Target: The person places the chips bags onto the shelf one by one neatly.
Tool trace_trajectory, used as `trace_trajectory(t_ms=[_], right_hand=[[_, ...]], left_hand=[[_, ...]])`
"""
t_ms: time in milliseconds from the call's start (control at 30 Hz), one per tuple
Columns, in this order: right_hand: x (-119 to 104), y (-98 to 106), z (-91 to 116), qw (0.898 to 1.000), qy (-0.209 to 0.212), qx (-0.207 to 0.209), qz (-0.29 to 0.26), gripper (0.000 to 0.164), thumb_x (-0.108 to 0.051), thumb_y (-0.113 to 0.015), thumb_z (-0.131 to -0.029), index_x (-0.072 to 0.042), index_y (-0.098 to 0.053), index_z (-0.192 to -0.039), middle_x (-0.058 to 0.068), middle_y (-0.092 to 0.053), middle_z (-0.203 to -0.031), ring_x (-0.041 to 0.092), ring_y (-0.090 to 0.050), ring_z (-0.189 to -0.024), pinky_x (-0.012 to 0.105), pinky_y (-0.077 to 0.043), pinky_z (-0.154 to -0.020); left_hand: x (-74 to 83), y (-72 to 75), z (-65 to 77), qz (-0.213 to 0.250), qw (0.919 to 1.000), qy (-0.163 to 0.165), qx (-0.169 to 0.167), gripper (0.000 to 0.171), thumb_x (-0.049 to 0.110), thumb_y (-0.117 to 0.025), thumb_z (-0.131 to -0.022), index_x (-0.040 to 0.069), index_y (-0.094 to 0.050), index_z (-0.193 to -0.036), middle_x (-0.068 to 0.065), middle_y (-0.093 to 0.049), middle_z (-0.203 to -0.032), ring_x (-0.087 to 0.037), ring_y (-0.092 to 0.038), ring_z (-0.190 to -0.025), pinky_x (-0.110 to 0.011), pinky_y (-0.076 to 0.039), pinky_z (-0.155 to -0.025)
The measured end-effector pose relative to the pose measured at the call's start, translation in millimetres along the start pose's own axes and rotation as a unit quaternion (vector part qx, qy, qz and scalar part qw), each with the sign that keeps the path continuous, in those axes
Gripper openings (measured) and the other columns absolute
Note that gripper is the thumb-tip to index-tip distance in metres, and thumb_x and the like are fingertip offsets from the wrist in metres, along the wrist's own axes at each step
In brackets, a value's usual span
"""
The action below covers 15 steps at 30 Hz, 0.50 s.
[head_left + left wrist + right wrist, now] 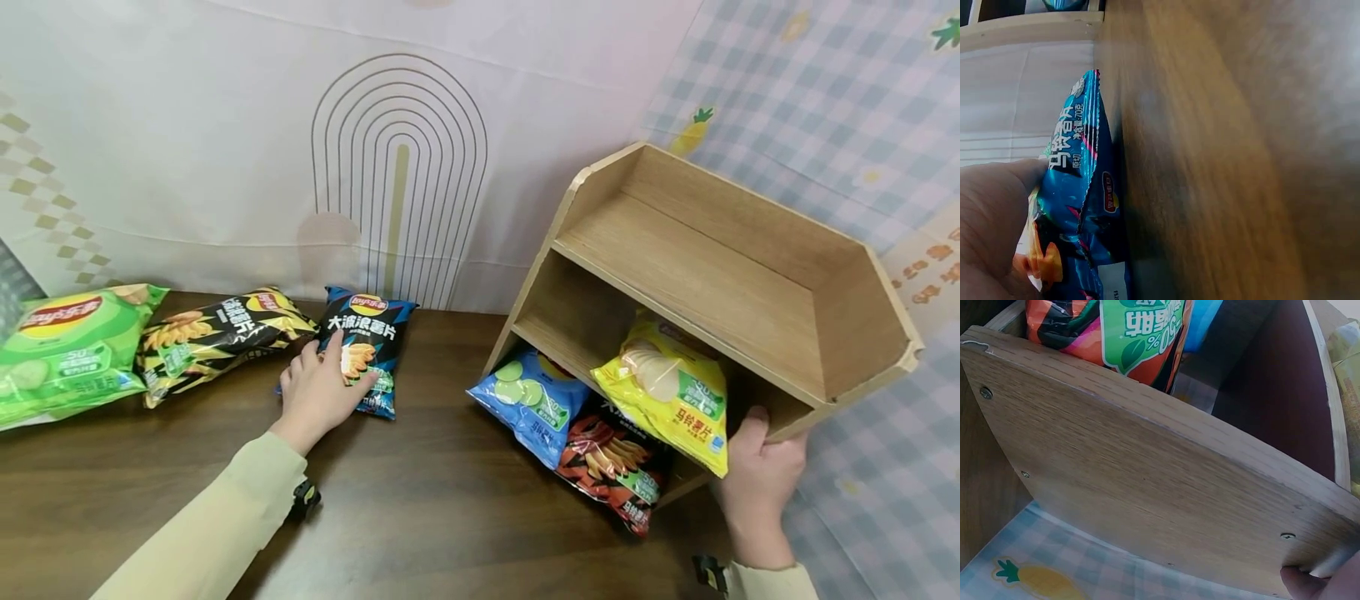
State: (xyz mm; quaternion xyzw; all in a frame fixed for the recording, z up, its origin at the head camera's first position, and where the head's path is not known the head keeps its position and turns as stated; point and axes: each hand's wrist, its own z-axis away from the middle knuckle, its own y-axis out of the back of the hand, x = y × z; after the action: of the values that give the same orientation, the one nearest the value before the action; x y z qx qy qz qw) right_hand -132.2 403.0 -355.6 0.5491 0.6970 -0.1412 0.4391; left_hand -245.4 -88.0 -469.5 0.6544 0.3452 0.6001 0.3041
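Observation:
My left hand [322, 392] grips a blue-and-black bag of potato chips [382, 321] lying on the table, its fingers spread over the front. In the left wrist view the thumb presses against this bag [1079, 187]. On the right, my right hand [765, 471] holds the side panel of a small wooden shelf [720, 250] by its front edge. Fingertips touch that panel [1147, 494] in the right wrist view. A yellow chip bag [667, 383] sticks out of the upper compartment. Below it, a blue bag [532, 404] and a red-and-black bag [615, 458] sit in the lower compartment.
A black-and-gold chip bag [225, 337] and a green chip bag [71, 350] lie at the left of the brown table [420, 500]. A white patterned cloth [247, 150] hangs behind, and a checked cloth [817, 108] hangs at the right.

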Motion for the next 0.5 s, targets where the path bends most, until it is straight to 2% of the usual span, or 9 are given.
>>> trace_trajectory(t_ms=[133,300,500], right_hand=[[1,0,0,1.000,-0.011,-0.005,-0.001,0.045,-0.026,-0.050,-0.094,-0.005,-0.054,-0.133,0.022,-0.061,-0.119,0.016,-0.051,-0.097,0.029,-0.041,-0.095],[-1,0,0,1.000,-0.012,-0.010,-0.003,0.045,-0.025,-0.049,-0.094,-0.004,-0.054,-0.132,0.022,-0.061,-0.119,0.017,-0.051,-0.097,0.031,-0.041,-0.096],[-2,1,1,1.000,-0.009,-0.008,-0.005,0.045,-0.026,-0.049,-0.093,-0.002,-0.054,-0.132,0.023,-0.061,-0.118,0.024,-0.051,-0.098,0.036,-0.041,-0.097]], left_hand=[[3.2,3.3,10.2,0.000,0.9999,-0.008,-0.012,0.095,0.064,-0.057,-0.086,0.009,-0.019,-0.154,-0.036,-0.022,-0.146,-0.057,-0.024,-0.129,-0.070,-0.016,-0.100],[5.7,8.8,22.0,-0.008,0.9991,-0.014,-0.039,0.096,0.065,-0.057,-0.085,0.009,-0.020,-0.154,-0.036,-0.025,-0.144,-0.056,-0.026,-0.128,-0.071,-0.018,-0.099],[7.5,16.3,30.2,-0.014,0.9978,-0.021,-0.061,0.100,0.065,-0.060,-0.084,0.008,-0.017,-0.154,-0.035,-0.028,-0.142,-0.055,-0.030,-0.125,-0.071,-0.022,-0.096]])
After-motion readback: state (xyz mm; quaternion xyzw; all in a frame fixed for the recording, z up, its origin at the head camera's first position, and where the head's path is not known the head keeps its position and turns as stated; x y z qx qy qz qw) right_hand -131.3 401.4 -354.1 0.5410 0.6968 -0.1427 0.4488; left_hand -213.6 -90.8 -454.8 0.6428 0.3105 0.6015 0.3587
